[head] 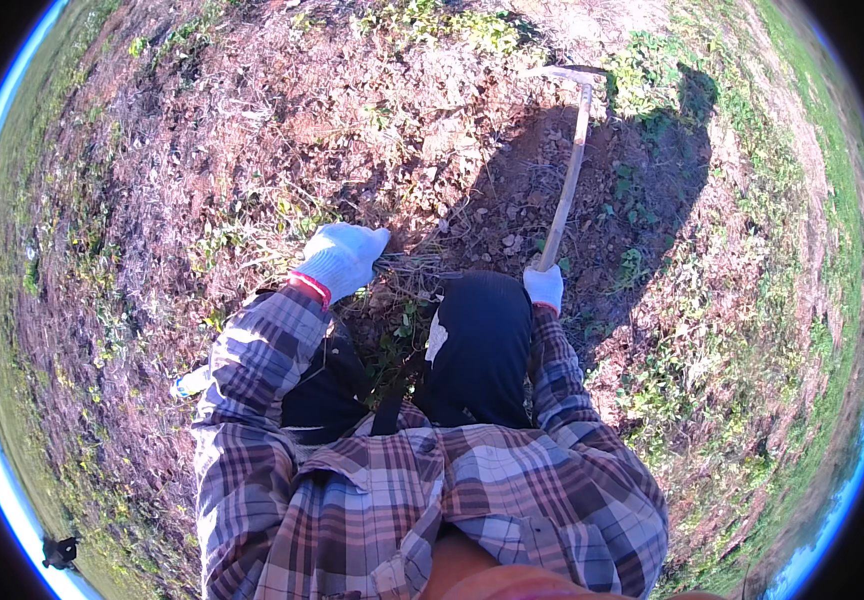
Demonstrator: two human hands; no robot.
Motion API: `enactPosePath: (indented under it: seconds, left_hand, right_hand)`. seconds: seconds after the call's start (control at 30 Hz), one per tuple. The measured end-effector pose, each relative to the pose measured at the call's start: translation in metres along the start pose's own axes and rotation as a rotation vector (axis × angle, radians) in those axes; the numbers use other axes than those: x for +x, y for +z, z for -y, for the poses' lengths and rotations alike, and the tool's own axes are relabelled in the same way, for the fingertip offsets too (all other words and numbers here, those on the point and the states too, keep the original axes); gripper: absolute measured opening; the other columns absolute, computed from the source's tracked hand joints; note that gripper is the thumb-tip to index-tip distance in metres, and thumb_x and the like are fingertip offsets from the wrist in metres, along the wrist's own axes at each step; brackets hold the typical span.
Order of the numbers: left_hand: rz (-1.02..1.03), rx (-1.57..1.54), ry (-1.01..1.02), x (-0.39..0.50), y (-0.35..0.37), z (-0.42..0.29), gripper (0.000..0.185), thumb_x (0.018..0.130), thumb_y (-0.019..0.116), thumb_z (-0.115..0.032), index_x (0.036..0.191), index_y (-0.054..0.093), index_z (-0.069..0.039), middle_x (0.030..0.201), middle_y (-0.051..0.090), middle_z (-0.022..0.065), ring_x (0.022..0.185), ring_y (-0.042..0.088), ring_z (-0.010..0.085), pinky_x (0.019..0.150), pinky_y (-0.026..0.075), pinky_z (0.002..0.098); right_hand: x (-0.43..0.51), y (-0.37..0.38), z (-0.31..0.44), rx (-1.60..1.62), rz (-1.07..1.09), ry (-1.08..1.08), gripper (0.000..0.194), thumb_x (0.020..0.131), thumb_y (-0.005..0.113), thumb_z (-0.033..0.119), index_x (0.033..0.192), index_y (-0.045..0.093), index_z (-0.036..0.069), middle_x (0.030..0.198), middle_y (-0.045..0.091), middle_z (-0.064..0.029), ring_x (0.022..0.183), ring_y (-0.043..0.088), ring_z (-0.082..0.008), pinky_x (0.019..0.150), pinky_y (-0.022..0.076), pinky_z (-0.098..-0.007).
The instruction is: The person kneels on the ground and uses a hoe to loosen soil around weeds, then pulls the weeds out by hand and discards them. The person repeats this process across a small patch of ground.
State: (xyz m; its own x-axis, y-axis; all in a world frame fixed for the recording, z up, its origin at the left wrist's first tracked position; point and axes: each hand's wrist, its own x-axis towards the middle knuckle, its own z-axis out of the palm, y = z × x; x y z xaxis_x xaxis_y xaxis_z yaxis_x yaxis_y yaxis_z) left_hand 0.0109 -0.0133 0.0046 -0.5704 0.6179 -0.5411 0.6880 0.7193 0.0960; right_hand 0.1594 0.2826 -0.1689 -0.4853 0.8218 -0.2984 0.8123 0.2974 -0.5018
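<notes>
My left hand [342,255], in a white knit glove with a red cuff edge, is low over the ground in front of my left knee. Its fingers curl underneath and are hidden from me. Dry plant stems [418,264] lie right against its fingertip side, and whether they are gripped cannot be told. My right hand [544,286], gloved the same way, is closed around the lower end of a hoe's wooden handle [570,180], beside my right knee. The handle runs forward to the narrow metal hoe head [563,74], which is at the soil near green leaves.
Reddish soil [454,142] with dry leaves and clods spreads ahead. Leafy green plants [645,71] grow around the hoe head and along the right. My shadow [649,180] falls ahead right. A white and blue object [190,382] lies left of my arm; a dark shape [60,553] stands far left.
</notes>
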Motion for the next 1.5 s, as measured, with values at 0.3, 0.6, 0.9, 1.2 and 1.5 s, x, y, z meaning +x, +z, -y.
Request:
enactPosePath:
  seconds: [0.3, 0.6, 0.9, 1.2, 1.5]
  left_hand:
    - [0.061, 0.027, 0.002, 0.000, 0.002, -0.002, 0.034, 0.077, 0.061, -0.014, 0.110, 0.054, -0.007, 0.090, 0.066, 0.0150, 0.086, 0.066, 0.0329, 0.072, 0.053, 0.0440]
    - [0.080, 0.006, -0.036, -0.003, -0.010, -0.006, 0.033, 0.079, 0.059, -0.010, 0.111, 0.054, -0.005, 0.098, 0.066, 0.0158, 0.093, 0.065, 0.0337, 0.077, 0.053, 0.0443]
    - [0.052, 0.025, -0.058, -0.001, -0.001, 0.003, 0.035, 0.077, 0.063, -0.016, 0.109, 0.053, -0.005, 0.094, 0.066, 0.0171, 0.091, 0.065, 0.0348, 0.076, 0.052, 0.0439]
    - [0.018, 0.035, -0.059, 0.001, -0.015, -0.006, 0.029, 0.080, 0.059, -0.015, 0.107, 0.054, -0.005, 0.094, 0.066, 0.0176, 0.092, 0.064, 0.0351, 0.078, 0.052, 0.0441]
    - [-0.002, 0.027, 0.007, -0.004, -0.016, -0.018, 0.033, 0.081, 0.061, -0.020, 0.112, 0.054, -0.008, 0.093, 0.066, 0.0168, 0.091, 0.065, 0.0341, 0.078, 0.052, 0.0434]
  right_hand:
    - [-0.080, 0.009, -0.161, 0.089, 0.417, -0.069, 0.033, 0.081, 0.063, 0.021, 0.102, 0.059, -0.005, 0.085, 0.067, -0.0174, 0.082, 0.065, -0.0294, 0.069, 0.0494, -0.0388]
    - [-0.104, -0.070, -0.093, 0.554, 0.635, 0.376, 0.028, 0.073, 0.075, 0.015, 0.095, 0.062, 0.003, 0.068, 0.058, -0.0002, 0.048, 0.049, -0.0091, 0.045, 0.0384, -0.0232]
    - [-0.021, -0.047, -0.002, 0.768, 0.129, 0.220, 0.023, 0.084, 0.066, 0.017, 0.096, 0.057, 0.001, 0.061, 0.052, -0.0014, 0.042, 0.048, -0.0102, 0.038, 0.0367, -0.0263]
    - [-0.020, 0.014, -0.041, 0.130, 0.229, 0.114, 0.046, 0.080, 0.064, 0.034, 0.102, 0.060, -0.006, 0.096, 0.065, -0.0265, 0.095, 0.063, -0.0392, 0.080, 0.0506, -0.0451]
    - [-0.110, -0.020, -0.143, 0.633, 0.585, 0.348, 0.026, 0.077, 0.071, 0.017, 0.096, 0.063, 0.001, 0.080, 0.063, -0.0053, 0.074, 0.059, -0.0146, 0.065, 0.0466, -0.0305]
